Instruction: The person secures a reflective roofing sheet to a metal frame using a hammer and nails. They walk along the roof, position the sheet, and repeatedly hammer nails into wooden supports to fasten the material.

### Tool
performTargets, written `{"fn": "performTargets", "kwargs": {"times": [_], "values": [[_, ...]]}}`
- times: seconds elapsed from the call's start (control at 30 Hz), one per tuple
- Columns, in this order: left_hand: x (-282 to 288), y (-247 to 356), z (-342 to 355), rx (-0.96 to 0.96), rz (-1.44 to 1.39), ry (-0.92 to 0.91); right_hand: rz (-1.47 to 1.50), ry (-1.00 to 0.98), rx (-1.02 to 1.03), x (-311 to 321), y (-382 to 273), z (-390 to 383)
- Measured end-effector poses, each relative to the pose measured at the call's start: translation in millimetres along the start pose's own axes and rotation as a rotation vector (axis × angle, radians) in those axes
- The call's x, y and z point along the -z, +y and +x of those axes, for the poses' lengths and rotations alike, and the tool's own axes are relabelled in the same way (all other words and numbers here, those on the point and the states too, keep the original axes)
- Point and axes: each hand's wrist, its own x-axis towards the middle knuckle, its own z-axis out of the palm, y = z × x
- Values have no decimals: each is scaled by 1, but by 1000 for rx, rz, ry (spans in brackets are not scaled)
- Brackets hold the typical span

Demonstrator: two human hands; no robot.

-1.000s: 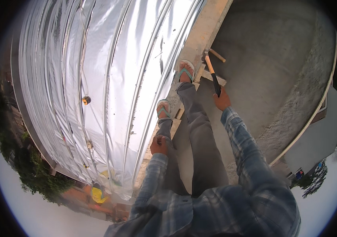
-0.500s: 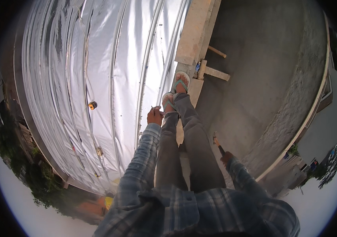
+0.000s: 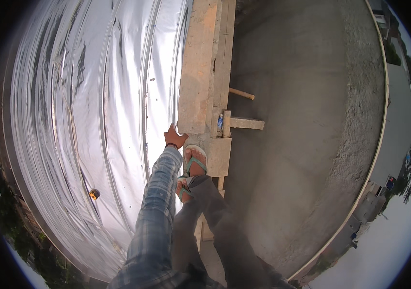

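One hand in view, the left hand [image 3: 174, 137], stretched out on a plaid-sleeved arm, fingers loosely spread, their tips at the lower left corner of the long pale wooden plank [image 3: 196, 67]. That plank runs between the shiny corrugated metal sheeting [image 3: 94, 111] and the grey concrete slab [image 3: 306, 120]; green flip-flop sandals [image 3: 195, 161] stand just beside the hand.

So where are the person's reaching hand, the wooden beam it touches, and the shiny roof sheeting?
left hand [image 3: 174, 138], head view, on the back of the hand.
wooden beam [image 3: 196, 67], head view, on its flat top face.
silver roof sheeting [image 3: 94, 106], head view, on a ribbed panel at its middle.
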Motion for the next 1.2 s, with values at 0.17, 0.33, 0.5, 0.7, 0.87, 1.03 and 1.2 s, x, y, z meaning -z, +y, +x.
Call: {"fn": "performTargets", "kwargs": {"times": [0.17,0.33,0.5,0.7,0.87,1.03,1.2], "values": [[-33,1,37,81,-163,-40,52,44,39,-6,6,2],[-15,2,23,15,-222,52,105,87,-186,13,-46,-10],[39,23,-15,-153,-248,-31,229,64,-240,19,-20,-36],[69,45,-38,15,-222,-57,-121,-87,-287,44,-2,-59],[49,49,-73,58,84,245,-51,-37,-124,17,86,-5],[25,-63,-148,274,39,-38,-97,38,-122,26,2,-55],[29,-84,-141,238,52,-40,-195,160,20,26,-3,-39]]}}
